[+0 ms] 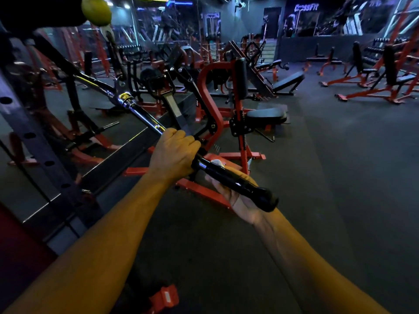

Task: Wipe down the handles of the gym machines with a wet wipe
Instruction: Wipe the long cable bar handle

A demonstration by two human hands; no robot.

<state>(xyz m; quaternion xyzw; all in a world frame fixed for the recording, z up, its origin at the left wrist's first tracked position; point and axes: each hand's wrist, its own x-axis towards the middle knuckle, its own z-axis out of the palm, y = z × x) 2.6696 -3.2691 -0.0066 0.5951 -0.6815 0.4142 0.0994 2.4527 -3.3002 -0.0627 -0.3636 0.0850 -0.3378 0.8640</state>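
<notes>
Nearest us, our right hand [229, 193] comes up from beneath the black rubber handle grip [235, 180] of the lat pulldown bar [140, 114], palm up, cupping its underside; the fingers pass behind the grip, so we cannot tell how tightly they curl. A small white patch, the wet wipe [217, 162], shows just above the grip on its far side, where those fingers would be, pressed against the rubber. The flared end cap of the grip points toward the lower right.

Just up the bar, our left hand [173, 155] is wrapped over the top where the grip meets the chrome, knuckles up and fingers curled fully round it.

Beyond the hands the chrome bar runs up and to the left to its centre swivel and a cable attachment, under a yellow-green ball [96, 10] at the top-left corner. Along the left edge stands a dark perforated upright [34, 141].

Behind the bar sits a red-framed machine with a black seat pad [266, 115], and farther off are red benches and racks across the dark floor [340, 177].
</notes>
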